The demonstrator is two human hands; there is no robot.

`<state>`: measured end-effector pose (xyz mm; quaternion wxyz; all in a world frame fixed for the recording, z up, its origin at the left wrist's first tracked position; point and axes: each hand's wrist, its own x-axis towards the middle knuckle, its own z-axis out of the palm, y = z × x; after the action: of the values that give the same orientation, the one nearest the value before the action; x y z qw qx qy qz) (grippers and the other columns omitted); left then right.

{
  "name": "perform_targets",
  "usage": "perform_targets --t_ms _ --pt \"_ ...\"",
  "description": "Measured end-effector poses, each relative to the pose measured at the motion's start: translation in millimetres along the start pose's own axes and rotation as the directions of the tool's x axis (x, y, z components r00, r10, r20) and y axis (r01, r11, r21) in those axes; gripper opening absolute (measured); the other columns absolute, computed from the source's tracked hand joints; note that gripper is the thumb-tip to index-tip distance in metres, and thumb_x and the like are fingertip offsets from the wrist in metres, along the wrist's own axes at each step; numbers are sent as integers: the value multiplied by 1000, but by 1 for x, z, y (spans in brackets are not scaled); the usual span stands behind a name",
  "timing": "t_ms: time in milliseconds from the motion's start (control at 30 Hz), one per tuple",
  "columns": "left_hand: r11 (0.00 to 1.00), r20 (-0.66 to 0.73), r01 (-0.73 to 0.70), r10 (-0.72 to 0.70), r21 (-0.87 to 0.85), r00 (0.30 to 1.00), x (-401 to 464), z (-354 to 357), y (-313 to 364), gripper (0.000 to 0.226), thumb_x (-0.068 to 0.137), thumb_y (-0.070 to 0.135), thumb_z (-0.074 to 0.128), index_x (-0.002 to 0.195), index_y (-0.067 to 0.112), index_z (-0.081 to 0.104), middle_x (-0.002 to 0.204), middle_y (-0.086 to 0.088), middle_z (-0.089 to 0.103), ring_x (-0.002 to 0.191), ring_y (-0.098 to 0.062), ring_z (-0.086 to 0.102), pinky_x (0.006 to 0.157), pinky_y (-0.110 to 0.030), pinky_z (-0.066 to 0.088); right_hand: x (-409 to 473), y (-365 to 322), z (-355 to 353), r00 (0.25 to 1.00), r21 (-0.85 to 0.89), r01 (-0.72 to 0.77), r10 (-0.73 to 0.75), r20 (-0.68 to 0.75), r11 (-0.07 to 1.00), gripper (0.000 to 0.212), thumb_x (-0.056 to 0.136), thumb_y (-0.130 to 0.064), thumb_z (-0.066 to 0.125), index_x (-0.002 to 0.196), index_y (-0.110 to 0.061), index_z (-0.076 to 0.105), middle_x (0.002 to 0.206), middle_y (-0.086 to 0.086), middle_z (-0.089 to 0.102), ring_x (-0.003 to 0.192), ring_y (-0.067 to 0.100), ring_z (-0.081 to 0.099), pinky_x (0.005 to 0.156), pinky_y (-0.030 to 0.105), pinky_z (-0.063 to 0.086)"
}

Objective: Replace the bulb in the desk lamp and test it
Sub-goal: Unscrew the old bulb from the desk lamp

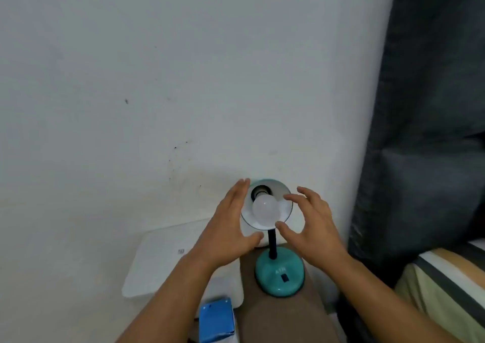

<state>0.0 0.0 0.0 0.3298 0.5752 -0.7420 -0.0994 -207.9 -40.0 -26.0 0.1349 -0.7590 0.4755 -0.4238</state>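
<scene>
Both hands open, left hand [231, 227] and right hand [312, 227] flanking the fragile, slick bulb [265, 208]; should be gripping its widest part lightly.

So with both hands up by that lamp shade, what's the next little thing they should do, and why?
Probably close the right hand around the bulb to turn it. The bulb sits in the socket inside the teal shade, unlit, and the right hand's fingers are spread beside it without gripping. The left hand lies open against the shade's other side, seemingly ready to steady it.

Brown stand [278, 316] carries teal lamp [279, 274] (upright, near wall).
</scene>
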Motion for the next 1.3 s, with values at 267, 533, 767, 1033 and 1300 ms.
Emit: perform_targets --t_ms 267,533,767,1033,1300 --pt "997 35 -71 71 4 997 23 8 -14 106 78 34 81 155 42 7 158 15 23 142 3 25 114 -24 31 15 -6 18 998 29 -58 57 33 998 79 65 -61 75 134 -34 45 151 -8 30 136 15 27 107 29 29" --pt "996 0 -90 90 16 996 25 11 -24 105 78 30 83 155 40 13 153 14 32 134 6 31 109 -27 40 22 -5 39 990 9 -139 139 6 990 83 58 -67 76 128 -32 47 144 -5 39 129 21 36 100 46 43" --pt "996 13 -93 93 9 996 26 11 -28 111 75 27 86 154 44 11 150 14 36 129 1 39 98 -14 45 20 -2 38 999 12 -25 24 39 1000 68 75 -45 74 136 -38 45 154 1 26 137 23 22 108 47 35" --pt "995 7 -102 102 10 995 26 11 -29 109 76 26 85 155 41 12 152 14 34 132 -1 39 97 -10 43 20 -1 33 995 40 -65 62 74 997 87 70 -50 77 143 -36 32 158 -3 17 142 20 15 112 43 29" --pt "993 3 -113 113 33 994 26 11 -28 108 77 28 84 155 41 11 151 9 36 129 -6 43 98 -24 50 22 -9 40 991 84 -134 132 21 987 72 67 -56 77 130 -36 49 155 1 28 141 21 25 112 45 31"
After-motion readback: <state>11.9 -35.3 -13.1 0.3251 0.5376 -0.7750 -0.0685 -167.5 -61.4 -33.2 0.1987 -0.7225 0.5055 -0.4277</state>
